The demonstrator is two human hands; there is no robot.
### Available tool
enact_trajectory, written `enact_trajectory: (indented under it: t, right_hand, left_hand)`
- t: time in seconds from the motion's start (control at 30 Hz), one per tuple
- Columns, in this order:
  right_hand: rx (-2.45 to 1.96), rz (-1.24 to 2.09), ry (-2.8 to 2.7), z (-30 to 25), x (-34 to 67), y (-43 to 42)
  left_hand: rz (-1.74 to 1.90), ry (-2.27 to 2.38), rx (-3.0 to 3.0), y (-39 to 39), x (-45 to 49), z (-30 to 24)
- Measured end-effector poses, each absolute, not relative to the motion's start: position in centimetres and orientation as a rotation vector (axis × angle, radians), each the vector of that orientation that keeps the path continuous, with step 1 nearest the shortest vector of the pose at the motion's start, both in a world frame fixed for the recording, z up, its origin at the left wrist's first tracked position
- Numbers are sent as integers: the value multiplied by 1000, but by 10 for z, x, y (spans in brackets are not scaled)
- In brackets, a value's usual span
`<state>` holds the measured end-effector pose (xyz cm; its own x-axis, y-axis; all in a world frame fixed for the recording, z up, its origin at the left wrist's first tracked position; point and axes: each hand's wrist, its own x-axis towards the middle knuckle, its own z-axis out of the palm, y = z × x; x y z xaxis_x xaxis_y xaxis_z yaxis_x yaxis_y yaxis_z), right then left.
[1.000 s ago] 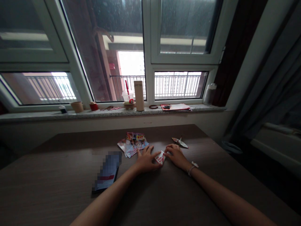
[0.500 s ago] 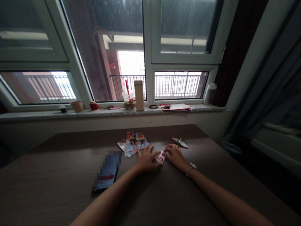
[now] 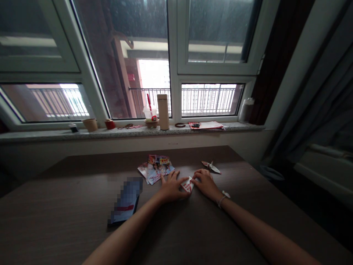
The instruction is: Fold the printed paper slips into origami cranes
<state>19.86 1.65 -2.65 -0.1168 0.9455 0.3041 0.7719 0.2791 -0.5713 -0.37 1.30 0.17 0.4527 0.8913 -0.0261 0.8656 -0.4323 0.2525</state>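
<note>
A small piece of folded paper (image 3: pixel 187 185), white with red print, lies on the table between my hands. My left hand (image 3: pixel 172 187) has its thumb and index finger at the paper's left and lower edges, holding it against the table. The other fingers of that hand stretch toward a fan of printed picture cards (image 3: pixel 158 169). My right hand (image 3: pixel 205 183), with a light band at the wrist, grips the paper's right edge with thumb and fingertips. Just beyond the right hand rests a folded paper crane (image 3: pixel 211 166).
A phone-like dark slab (image 3: pixel 126 202), partly pixelated, lies left of my left forearm on the brown table (image 3: pixel 68 206). Along the windowsill (image 3: pixel 132 133) stand a beige flask (image 3: pixel 163 112), a plastic cup with a red straw (image 3: pixel 149 112), scissors (image 3: pixel 195 125) on papers, and a grey bottle (image 3: pixel 246 110).
</note>
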Motion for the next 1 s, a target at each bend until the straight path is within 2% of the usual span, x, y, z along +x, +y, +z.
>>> enact_trajectory:
  t: [1.0]
  right_hand:
    - [-1551, 350, -1930, -24, 197, 13]
  left_hand:
    - [275, 1579, 2465, 12, -2, -2]
